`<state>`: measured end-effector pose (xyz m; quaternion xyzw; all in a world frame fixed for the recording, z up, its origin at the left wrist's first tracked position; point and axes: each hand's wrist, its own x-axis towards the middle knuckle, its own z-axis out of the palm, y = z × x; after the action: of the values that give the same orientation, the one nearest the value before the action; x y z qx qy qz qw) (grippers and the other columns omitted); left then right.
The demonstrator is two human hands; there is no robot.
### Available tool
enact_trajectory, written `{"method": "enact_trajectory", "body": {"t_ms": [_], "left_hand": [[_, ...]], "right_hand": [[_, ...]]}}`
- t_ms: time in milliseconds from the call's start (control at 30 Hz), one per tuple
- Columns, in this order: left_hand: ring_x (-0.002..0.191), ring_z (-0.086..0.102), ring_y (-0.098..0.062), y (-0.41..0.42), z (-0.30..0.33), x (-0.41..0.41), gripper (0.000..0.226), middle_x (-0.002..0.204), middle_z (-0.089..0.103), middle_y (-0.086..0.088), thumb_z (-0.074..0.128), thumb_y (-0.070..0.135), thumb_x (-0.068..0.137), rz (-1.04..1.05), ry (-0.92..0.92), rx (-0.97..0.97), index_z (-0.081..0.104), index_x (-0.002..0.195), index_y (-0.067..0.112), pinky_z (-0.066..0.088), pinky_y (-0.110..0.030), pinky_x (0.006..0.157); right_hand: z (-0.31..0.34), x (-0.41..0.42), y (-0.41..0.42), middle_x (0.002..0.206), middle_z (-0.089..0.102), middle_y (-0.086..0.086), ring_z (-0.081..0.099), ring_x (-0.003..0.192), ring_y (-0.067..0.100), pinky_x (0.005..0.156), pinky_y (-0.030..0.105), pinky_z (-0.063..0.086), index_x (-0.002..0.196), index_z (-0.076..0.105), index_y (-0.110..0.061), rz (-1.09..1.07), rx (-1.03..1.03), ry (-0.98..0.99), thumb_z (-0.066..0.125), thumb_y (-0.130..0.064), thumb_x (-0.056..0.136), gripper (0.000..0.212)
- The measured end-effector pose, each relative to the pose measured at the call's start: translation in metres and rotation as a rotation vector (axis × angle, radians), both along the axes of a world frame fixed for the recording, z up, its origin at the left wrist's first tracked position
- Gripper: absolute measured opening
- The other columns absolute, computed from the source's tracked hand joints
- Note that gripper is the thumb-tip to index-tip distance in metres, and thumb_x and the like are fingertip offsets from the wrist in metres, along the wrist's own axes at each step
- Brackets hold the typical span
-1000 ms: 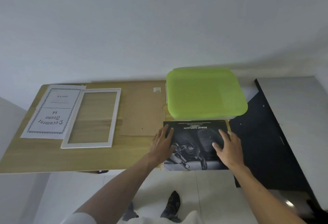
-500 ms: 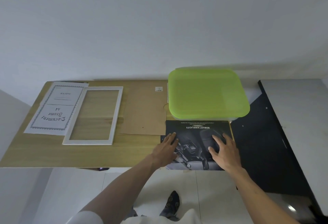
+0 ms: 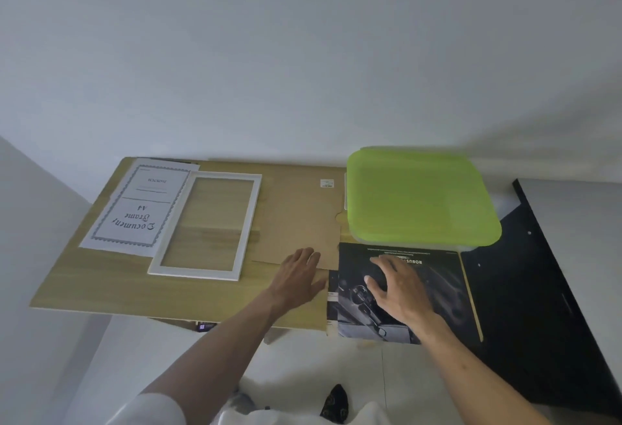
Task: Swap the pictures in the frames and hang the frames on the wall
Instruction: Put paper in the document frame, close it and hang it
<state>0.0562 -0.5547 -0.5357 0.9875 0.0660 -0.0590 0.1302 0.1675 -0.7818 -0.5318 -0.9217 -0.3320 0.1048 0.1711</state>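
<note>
A dark printed picture [image 3: 437, 293] lies at the table's right front corner, hanging slightly over the edge. My right hand [image 3: 397, 285] rests flat on it, fingers spread. My left hand [image 3: 299, 278] lies flat on the wood just left of the picture, fingertips at the edge of a brown backing board [image 3: 299, 212]. An empty white frame [image 3: 207, 226] lies flat to the left. A white certificate sheet [image 3: 141, 207] lies beside it, partly under the frame's left edge.
The wooden table [image 3: 111, 293] stands against a pale wall. A box with a lime green lid [image 3: 420, 195] sits at the back right, touching the picture's far edge. A black panel [image 3: 538, 290] stands to the right of the table.
My left hand has slid off the dark picture onto the wood at its left. My right hand has shifted left across the picture. The view has swung to the right.
</note>
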Motion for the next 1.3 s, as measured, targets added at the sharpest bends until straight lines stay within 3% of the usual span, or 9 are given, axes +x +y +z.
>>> {"method": "enact_trajectory", "body": {"t_ms": [133,400,700,800,900,1033,1167,1300], "left_hand": [[0.128,0.047,-0.026,0.05,0.011,-0.014,0.056,0.139,0.048,-0.009,0.045,0.048,0.097,0.068,-0.036,0.019,0.046,0.137,0.009,0.041,-0.036,0.104],[0.115,0.054,-0.028,0.171,0.016,-0.056,0.049,0.127,0.054,-0.009,0.049,0.046,0.095,0.176,-0.033,0.024,0.053,0.126,0.008,0.047,-0.038,0.093],[0.12,0.051,-0.027,0.331,0.008,-0.116,0.043,0.134,0.051,-0.009,0.05,0.036,0.097,0.28,-0.012,0.088,0.051,0.13,0.008,0.046,-0.037,0.094],[0.132,0.044,-0.027,0.377,0.002,-0.147,0.05,0.145,0.046,-0.009,0.055,0.037,0.096,0.313,0.042,0.094,0.049,0.136,0.009,0.039,-0.037,0.105],[0.148,0.024,-0.025,0.413,-0.009,-0.175,0.071,0.161,0.025,-0.004,0.059,0.046,0.093,0.275,0.17,0.07,0.034,0.151,0.013,0.02,-0.039,0.119],[0.151,0.013,-0.021,0.435,-0.027,-0.194,0.081,0.164,0.012,0.003,0.056,0.054,0.091,0.261,0.262,0.045,0.024,0.155,0.018,0.009,-0.04,0.123],[0.14,0.039,-0.025,0.436,-0.039,-0.2,0.069,0.156,0.037,0.0,0.066,0.051,0.084,0.252,0.124,0.047,0.051,0.141,0.015,0.028,-0.041,0.117],[0.103,0.07,-0.028,0.436,-0.053,-0.21,0.053,0.12,0.07,-0.004,0.078,0.052,0.069,0.155,-0.007,0.175,0.074,0.105,0.013,0.057,-0.043,0.086]], "right_hand": [[0.013,-0.011,0.061,0.138,0.053,0.003,0.049,0.128,0.021,0.106,0.032,0.039,0.137,0.054,-0.016,0.087,0.016,0.028,0.055,-0.045,0.096,0.05],[0.023,-0.033,0.199,0.136,0.053,0.003,0.052,0.124,0.021,0.101,0.035,0.046,0.134,0.055,-0.019,0.171,0.039,0.007,0.053,-0.048,0.095,0.048],[0.018,-0.083,0.367,0.145,0.045,0.001,0.045,0.133,0.02,0.108,0.033,0.04,0.139,0.05,-0.02,0.296,-0.003,0.056,0.051,-0.048,0.096,0.052],[0.018,-0.109,0.416,0.15,0.041,0.0,0.04,0.137,0.02,0.113,0.032,0.034,0.141,0.049,-0.02,0.363,-0.033,0.092,0.05,-0.045,0.098,0.049],[0.009,-0.132,0.46,0.151,0.045,0.002,0.041,0.139,0.021,0.115,0.038,0.033,0.141,0.052,-0.017,0.474,-0.053,0.085,0.054,-0.042,0.096,0.051],[-0.012,-0.158,0.499,0.151,0.044,0.001,0.036,0.141,0.021,0.119,0.042,0.025,0.139,0.052,-0.016,0.617,-0.185,0.033,0.055,-0.047,0.093,0.055],[-0.024,-0.174,0.506,0.148,0.044,-0.001,0.036,0.141,0.019,0.122,0.044,0.014,0.135,0.052,-0.016,0.624,-0.246,-0.017,0.059,-0.047,0.092,0.053],[-0.029,-0.177,0.505,0.15,0.046,0.004,0.041,0.14,0.019,0.122,0.041,0.014,0.132,0.056,-0.013,0.626,-0.21,-0.028,0.062,-0.035,0.093,0.045]]}}
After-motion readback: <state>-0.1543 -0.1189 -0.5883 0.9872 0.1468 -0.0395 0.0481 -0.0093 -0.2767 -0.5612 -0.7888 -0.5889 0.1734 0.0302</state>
